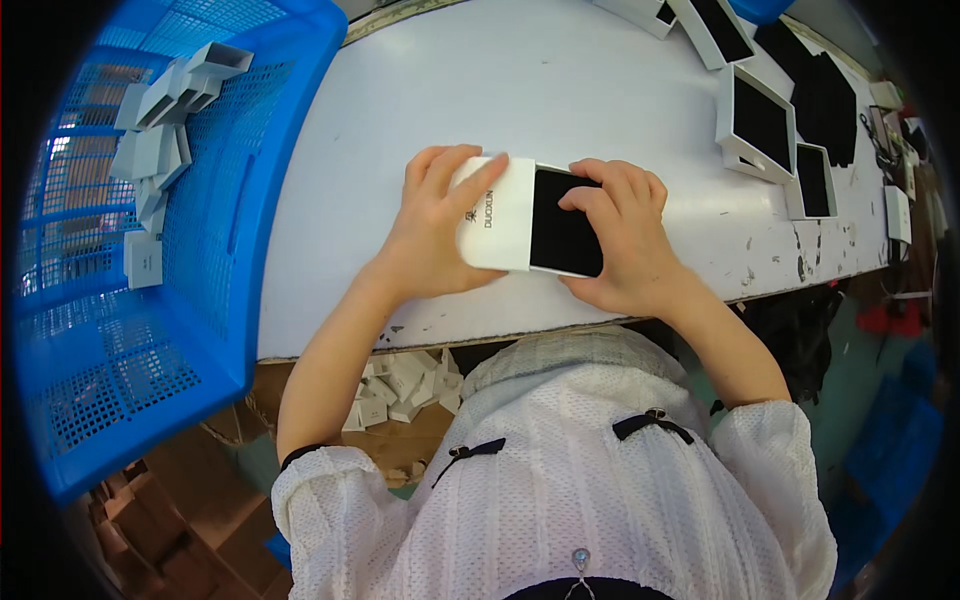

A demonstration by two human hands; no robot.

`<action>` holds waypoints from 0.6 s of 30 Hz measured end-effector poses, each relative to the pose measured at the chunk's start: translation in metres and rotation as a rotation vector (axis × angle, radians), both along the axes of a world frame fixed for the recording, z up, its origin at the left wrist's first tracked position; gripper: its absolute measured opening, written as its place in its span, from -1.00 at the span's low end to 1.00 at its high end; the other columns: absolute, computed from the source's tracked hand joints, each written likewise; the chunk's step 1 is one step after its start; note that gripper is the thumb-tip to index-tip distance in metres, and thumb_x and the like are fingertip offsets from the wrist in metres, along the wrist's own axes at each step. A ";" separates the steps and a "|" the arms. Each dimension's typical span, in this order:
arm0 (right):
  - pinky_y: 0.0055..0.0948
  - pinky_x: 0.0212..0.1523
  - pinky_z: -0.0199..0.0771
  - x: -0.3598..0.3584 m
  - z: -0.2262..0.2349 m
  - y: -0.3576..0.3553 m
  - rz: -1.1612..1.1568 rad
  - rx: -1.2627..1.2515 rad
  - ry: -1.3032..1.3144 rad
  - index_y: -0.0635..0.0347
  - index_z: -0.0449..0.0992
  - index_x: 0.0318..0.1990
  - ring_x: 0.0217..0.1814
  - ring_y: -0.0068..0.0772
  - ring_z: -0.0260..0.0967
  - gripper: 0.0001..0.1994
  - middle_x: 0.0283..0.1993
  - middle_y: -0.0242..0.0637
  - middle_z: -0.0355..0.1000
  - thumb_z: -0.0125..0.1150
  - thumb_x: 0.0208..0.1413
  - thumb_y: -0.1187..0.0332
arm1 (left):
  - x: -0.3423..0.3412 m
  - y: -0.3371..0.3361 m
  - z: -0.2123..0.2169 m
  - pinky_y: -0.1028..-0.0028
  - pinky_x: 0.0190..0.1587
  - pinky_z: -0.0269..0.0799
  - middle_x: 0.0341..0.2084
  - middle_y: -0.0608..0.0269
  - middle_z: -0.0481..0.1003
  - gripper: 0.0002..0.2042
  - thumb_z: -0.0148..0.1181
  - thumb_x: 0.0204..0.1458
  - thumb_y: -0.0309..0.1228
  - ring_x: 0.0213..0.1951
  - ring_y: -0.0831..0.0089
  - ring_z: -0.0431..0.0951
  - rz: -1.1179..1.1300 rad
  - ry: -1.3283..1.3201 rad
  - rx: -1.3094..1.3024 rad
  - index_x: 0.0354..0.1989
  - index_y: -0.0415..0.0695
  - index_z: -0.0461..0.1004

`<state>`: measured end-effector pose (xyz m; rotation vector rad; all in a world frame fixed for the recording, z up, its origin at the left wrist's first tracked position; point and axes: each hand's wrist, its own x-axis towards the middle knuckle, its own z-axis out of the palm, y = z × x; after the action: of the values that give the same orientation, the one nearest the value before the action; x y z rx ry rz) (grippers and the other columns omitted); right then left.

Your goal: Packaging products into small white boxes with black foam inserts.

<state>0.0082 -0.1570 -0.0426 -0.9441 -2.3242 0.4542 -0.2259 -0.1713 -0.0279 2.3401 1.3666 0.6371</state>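
The box (513,222) is white, insert (560,235) black, crate (284,150) blue.

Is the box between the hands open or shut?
Partly open: the black-lined tray sticks out of the white sleeve on the side of the right hand.

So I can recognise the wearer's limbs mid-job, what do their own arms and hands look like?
The left hand and right hand are bare: no gloves, rings or watches show. Loose white sleeves of textured fabric end near the elbows, leaving the forearms uncovered. A thin black band shows at the left sleeve's edge. No cables or markings are visible.
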 end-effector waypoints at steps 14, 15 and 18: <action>0.00 0.15 -0.06 -0.008 0.005 -0.001 0.054 -0.082 0.000 0.17 0.13 0.20 0.20 -0.08 0.10 -0.06 0.19 -0.07 0.13 0.43 -0.49 0.21 | 0.003 -0.014 -0.009 0.11 0.09 0.13 0.03 0.00 0.21 -0.23 0.47 -0.59 -0.33 0.06 -0.04 0.13 0.039 -0.155 0.111 0.01 -0.05 0.35; -0.03 0.12 -0.04 -0.009 0.007 -0.001 0.026 -0.081 -0.083 0.17 0.12 0.22 0.18 -0.10 0.11 -0.04 0.18 -0.08 0.14 0.43 -0.50 0.21 | 0.005 -0.014 -0.008 0.11 0.09 0.13 0.03 0.00 0.21 -0.23 0.47 -0.59 -0.33 0.06 -0.04 0.13 0.042 -0.156 0.113 0.01 -0.05 0.35; -0.09 0.07 -0.01 -0.009 0.015 0.000 0.048 -0.065 -0.143 0.16 0.10 0.25 0.15 -0.14 0.13 -0.02 0.16 -0.12 0.17 0.43 -0.50 0.23 | 0.008 -0.016 -0.006 0.09 0.10 0.13 0.03 0.00 0.21 -0.23 0.47 -0.58 -0.33 0.07 -0.06 0.12 0.045 -0.127 0.082 0.01 -0.05 0.34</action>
<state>-0.0013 -0.1566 -0.0278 -0.9816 -2.4789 0.4992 -0.2182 -0.1870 -0.0338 2.2937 1.3633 0.8542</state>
